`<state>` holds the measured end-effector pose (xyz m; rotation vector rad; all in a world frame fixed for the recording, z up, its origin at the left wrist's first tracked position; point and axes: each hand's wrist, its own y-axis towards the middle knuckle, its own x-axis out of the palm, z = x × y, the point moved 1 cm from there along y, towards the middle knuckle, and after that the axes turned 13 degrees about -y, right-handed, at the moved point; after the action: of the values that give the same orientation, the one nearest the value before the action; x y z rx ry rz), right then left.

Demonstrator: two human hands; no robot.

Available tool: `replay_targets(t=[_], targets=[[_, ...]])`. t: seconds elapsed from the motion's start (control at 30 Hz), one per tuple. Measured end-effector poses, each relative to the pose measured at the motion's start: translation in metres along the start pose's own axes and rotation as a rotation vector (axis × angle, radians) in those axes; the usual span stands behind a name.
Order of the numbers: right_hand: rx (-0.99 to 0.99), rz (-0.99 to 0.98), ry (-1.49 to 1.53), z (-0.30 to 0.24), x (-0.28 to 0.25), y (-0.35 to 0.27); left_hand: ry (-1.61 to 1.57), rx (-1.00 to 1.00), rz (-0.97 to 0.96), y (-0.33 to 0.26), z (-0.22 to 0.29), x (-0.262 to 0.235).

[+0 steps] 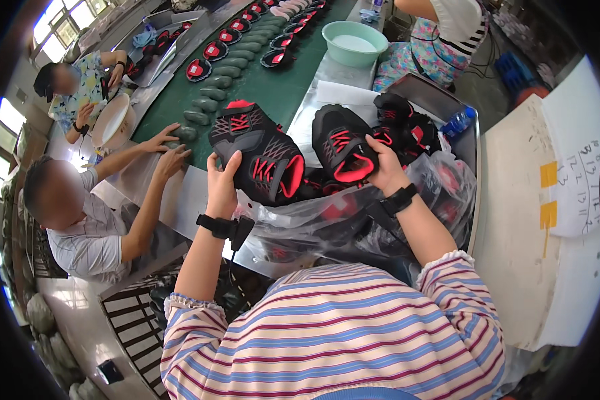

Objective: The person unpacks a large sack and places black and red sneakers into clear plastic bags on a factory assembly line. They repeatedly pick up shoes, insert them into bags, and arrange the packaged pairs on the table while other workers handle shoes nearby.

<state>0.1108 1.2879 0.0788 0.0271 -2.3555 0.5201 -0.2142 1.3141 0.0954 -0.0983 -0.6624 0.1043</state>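
My left hand [222, 188] is closed on a black shoe upper [268, 163] with red laces and red lining. A second black upper [235, 125] with a red lace pattern overlaps it on the far side; whether my fingers grip that one too is hidden. My right hand [387, 168] grips another black shoe upper [340, 139] by its collar edge, thumb near the red lining. Both hands hold these raised in front of me, side by side. Below and behind them, more black and red uppers [417, 133] lie heaped in a metal tray [475, 173], partly under clear plastic [313, 230].
A green conveyor belt [300, 73] carries rows of dark green shoe lasts [218, 81] and uppers [213, 51]. At left, a co-worker [87, 220] touches a last; another sits beyond. A green basin [355, 43], blue-capped bottle [459, 123] and pale board [513, 220] stand around.
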Motion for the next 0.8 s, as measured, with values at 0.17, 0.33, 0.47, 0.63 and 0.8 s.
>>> replay_targets(t=[0.17,0.33,0.47,0.63,0.8], targets=[[-0.044,-0.148,-0.173,-0.024,0.012,0.003,0.065,0.035,-0.069,0.02,0.012,-0.004],[0.031,-0.371,-0.313,-0.031,0.074,0.008,0.043,0.1,-0.131,0.026,0.028,0.008],[-0.56,-0.39,-1.357,0.01,0.124,0.038,-0.182,-0.022,-0.134,0.029,0.014,0.024],[-0.902,-0.328,-1.547,0.031,0.121,0.026,-0.275,-0.098,-0.079,0.048,0.011,-0.006],[-0.353,-0.289,-0.977,-0.017,0.081,0.05,-0.137,0.016,-0.12,0.103,0.015,-0.05]])
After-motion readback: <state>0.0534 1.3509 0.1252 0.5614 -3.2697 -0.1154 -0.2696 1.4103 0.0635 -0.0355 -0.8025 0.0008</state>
